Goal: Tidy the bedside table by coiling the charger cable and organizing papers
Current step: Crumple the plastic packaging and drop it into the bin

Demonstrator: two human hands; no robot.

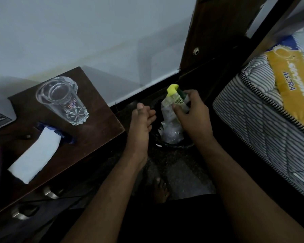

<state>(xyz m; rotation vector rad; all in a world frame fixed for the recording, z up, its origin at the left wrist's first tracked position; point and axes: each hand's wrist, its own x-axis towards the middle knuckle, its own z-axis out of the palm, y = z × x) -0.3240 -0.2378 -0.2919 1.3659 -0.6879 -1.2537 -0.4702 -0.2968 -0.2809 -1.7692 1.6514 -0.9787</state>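
My right hand (191, 114) grips a small yellow and green box (176, 96) together with crumpled clear plastic, held over a dark waste bin (175, 146) on the floor between the table and the bed. My left hand (142, 118) hovers just left of the bin with fingers apart and nothing in it. On the dark wooden bedside table (98, 120) lies a folded white paper (36, 155) with a blue item (67, 135) at its far end. No charger cable is visible.
An upside-down clear drinking glass (63, 100) stands on the table's far part. A striped mattress (263, 120) with a yellow label fills the right. Drawer knobs (50, 192) stick out of the table's front. My bare foot (160, 190) rests on the floor. A grey device (0, 118) sits at the left edge.
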